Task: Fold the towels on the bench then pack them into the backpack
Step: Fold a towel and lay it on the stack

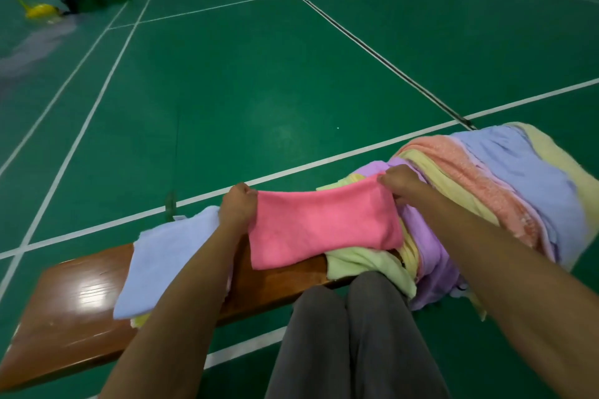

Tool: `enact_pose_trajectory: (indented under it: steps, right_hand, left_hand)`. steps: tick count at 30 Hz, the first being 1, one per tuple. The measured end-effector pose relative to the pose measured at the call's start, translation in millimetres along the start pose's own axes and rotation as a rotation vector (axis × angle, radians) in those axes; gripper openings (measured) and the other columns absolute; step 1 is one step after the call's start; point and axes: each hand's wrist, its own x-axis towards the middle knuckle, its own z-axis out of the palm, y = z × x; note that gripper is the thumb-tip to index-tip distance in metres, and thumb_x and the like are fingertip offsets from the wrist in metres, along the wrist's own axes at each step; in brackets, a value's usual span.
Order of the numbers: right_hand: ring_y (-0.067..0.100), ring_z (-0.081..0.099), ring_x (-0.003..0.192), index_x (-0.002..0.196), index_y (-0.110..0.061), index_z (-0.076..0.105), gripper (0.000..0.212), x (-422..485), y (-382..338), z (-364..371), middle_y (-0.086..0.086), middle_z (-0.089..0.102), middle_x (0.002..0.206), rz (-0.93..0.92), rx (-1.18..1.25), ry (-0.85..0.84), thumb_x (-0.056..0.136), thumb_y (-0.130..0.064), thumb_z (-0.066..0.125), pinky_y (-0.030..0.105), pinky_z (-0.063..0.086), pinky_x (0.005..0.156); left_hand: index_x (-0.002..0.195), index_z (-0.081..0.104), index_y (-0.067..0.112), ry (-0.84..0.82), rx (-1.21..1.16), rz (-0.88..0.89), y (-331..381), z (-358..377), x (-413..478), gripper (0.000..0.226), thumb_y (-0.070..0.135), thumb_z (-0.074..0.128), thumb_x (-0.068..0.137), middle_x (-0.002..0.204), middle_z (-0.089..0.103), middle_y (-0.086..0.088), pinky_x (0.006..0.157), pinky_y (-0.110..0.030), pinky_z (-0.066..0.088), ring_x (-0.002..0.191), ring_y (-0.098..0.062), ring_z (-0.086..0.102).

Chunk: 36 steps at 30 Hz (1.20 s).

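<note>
Wooden desk [64,298] at left, folded blue towel [162,262] lying on it. Left hand [236,207] pinches pink towel [324,225] at left corner; right hand [402,180] pinches right corner, fingers curled. Unfolded towel heap [505,191] at right.

No text, label, brand, number or sign can be read anywhere in the head view.
</note>
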Motion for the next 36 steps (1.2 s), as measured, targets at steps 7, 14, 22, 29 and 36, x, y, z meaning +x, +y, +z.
enact_pose_trajectory:
  steps: [7, 14, 22, 29, 36]
  right_hand:
    - [0.035, 0.068, 0.087, 0.111, -0.003, 0.061, 0.03, 9.4, 18.3, 14.3, 0.018, 0.066, 0.098, 0.028, -0.108, -0.072, 0.099, -0.029, 0.055, 0.043, 0.062, 0.069]
    - [0.025, 0.057, 0.088, 0.118, -0.009, 0.067, 0.036, -1.0, 19.0, 28.8, 0.005, 0.066, 0.101, -0.063, -0.433, -0.049, 0.099, -0.038, 0.056, 0.031, 0.046, 0.077]
    - [0.022, 0.057, 0.087, 0.117, -0.009, 0.064, 0.047, -7.7, 21.5, 44.9, 0.0, 0.057, 0.086, -0.037, -0.498, -0.083, 0.086, -0.042, 0.077, 0.031, 0.046, 0.076]
    - [0.032, 0.056, 0.116, 0.133, 0.0, 0.045, 0.06, -2.2, 27.1, 34.1, 0.013, 0.054, 0.117, 0.055, -0.161, -0.151, 0.088, -0.021, 0.077, 0.04, 0.051, 0.087]
    - [0.021, 0.055, 0.091, 0.122, -0.013, 0.053, 0.029, -10.2, 12.7, 30.5, 0.004, 0.057, 0.099, -0.186, -0.023, -0.173, 0.095, -0.02, 0.06, 0.03, 0.04, 0.061]
  left_hand:
    - [0.106, 0.065, 0.01, -0.089, 0.108, -0.05, -16.0, 30.3, 4.4, 0.022, 0.021, 0.049, 0.095, 0.111, 0.069, -0.02, 0.089, -0.04, 0.048, 0.104, -0.037, 0.064]
    - [0.144, 0.038, 0.013, -0.083, 0.384, 0.165, 2.0, 60.9, -30.0, 0.05, 0.034, 0.047, 0.099, 0.149, 0.04, -0.02, 0.111, -0.05, 0.034, 0.135, -0.04, 0.038]
    - [0.157, 0.007, 0.049, -0.366, 0.306, 0.462, 46.6, 118.2, -83.3, 0.06, 0.067, 0.018, 0.101, 0.169, -0.004, 0.004, 0.122, -0.058, -0.003, 0.155, -0.032, -0.009]
    - [0.155, -0.008, 0.052, -0.441, 0.449, 0.416, 45.9, 133.5, -82.7, 0.067, 0.075, 0.013, 0.096, 0.168, -0.016, 0.003, 0.118, -0.06, -0.012, 0.152, -0.034, -0.019]
    - [0.155, -0.009, 0.051, -0.454, 0.461, 0.423, 49.1, 136.2, -80.5, 0.068, 0.075, 0.014, 0.096, 0.167, -0.018, 0.003, 0.117, -0.061, -0.012, 0.152, -0.036, -0.02]
